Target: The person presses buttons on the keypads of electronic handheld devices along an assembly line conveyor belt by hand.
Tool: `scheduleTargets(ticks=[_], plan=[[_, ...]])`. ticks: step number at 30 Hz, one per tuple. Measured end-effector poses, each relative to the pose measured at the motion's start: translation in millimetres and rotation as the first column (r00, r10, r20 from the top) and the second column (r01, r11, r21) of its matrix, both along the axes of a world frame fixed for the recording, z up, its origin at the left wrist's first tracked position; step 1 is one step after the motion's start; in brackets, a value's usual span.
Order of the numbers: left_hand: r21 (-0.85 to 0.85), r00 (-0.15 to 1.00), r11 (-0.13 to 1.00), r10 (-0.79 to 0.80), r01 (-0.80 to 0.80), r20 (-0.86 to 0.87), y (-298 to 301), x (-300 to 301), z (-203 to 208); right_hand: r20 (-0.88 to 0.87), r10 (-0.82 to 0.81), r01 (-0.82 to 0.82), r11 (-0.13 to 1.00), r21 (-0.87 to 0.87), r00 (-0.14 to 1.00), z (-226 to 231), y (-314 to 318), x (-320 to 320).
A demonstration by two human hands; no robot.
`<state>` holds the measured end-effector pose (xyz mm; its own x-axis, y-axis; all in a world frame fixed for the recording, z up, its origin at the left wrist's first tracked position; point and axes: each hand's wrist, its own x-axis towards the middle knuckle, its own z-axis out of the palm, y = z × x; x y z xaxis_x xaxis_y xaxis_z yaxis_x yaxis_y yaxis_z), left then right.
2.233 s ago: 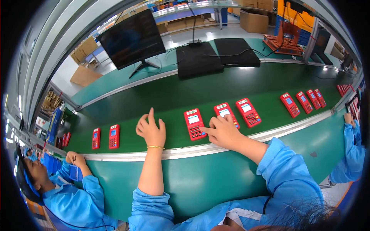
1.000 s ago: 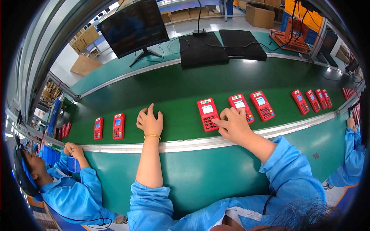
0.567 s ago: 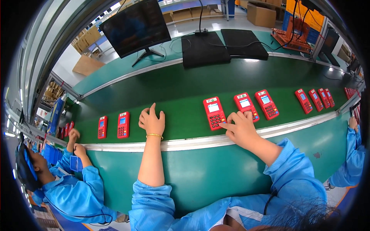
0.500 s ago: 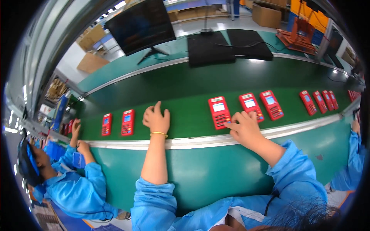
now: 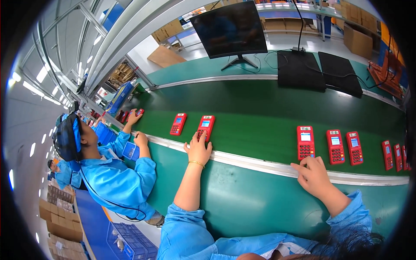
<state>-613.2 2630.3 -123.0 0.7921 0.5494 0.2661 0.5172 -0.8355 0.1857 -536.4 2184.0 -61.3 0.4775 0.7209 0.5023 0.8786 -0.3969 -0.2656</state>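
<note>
My left hand [image 5: 199, 151], with a yellow bracelet at the wrist, reaches over the belt's near edge. Its spread fingertips lie at the lower end of a red handheld card terminal [image 5: 206, 123] with a lit screen and dark keys. The hand looks open, not wrapped around the terminal. My right hand [image 5: 313, 174] is just below another red card terminal [image 5: 305, 138]; its index finger points left, the others are loosely bent, and nothing shows in it. To that terminal's right lie two more, a nearer terminal [image 5: 335, 146] and a farther terminal [image 5: 355, 148]. Another terminal [image 5: 178, 124] lies left of my left hand.
A green belt [image 5: 251, 125] runs across, bordered by a metal rail [image 5: 242, 160]. At left, a co-worker in blue [image 5: 115, 169] handles a red device. Behind the belt stand a monitor [image 5: 229, 30] and black mats [image 5: 300, 71]. A blue crate [image 5: 134, 242] sits low left.
The view has swung left. My left hand, earlier on bare belt, is now at a terminal's lower end. My right hand has drawn back toward the rail.
</note>
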Motion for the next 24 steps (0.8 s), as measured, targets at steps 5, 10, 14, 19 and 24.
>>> scheduleTargets(ticks=[5,10,14,19,24], plan=[[-0.047,0.998,0.999,-0.005,0.008,0.057,6,-1,0,-0.044,0.031,-0.031,1.000,0.002,0.999,0,6,2],[-0.085,0.998,0.996,-0.027,0.032,0.064,1,1,6,-0.059,0.034,-0.034,0.999,0.006,0.998,-2,10,0],[0.116,1.000,0.993,-0.003,0.005,-0.018,-4,6,1,-0.099,0.016,-0.015,1.000,0.012,0.995,1,15,-2],[0.145,1.000,0.989,-0.020,0.019,0.008,9,5,3,-0.114,-0.002,0.004,1.000,0.017,0.994,-1,19,-2],[0.127,0.937,0.938,0.299,-0.324,0.181,103,1,-16,-0.124,0.017,-0.015,1.000,0.015,0.992,-4,25,-2]])
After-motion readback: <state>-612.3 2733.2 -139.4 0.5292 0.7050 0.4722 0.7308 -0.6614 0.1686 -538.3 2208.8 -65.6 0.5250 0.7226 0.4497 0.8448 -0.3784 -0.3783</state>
